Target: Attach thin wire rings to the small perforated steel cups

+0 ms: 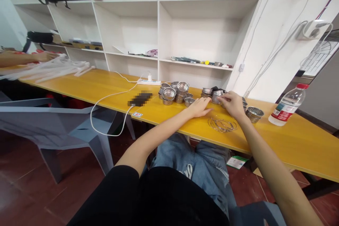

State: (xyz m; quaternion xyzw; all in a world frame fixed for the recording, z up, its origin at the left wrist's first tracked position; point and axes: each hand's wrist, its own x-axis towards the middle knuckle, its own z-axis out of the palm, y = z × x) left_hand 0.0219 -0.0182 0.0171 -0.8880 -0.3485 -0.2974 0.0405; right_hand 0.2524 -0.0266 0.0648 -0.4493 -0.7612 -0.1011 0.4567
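My left hand [200, 107] lies flat on the yellow table [106, 88], fingers stretched toward a small metal strainer cup [217, 96]. My right hand [232, 104] has its fingers curled around that cup from the right. A cluster of several metal strainer cups [174, 93] stands to the left of my hands. Thin wire rings [221, 124] lie on the table just in front of my right hand. One more strainer cup [254, 113] sits to the right of my right wrist.
A water bottle [287, 106] lies at the right of the table. A white power strip [148, 82] and cable [106, 97] cross the table's middle, beside a dark phone [140, 99]. Another person's hand [39, 56] rests on white plastic pieces [53, 69] far left. White shelves stand behind.
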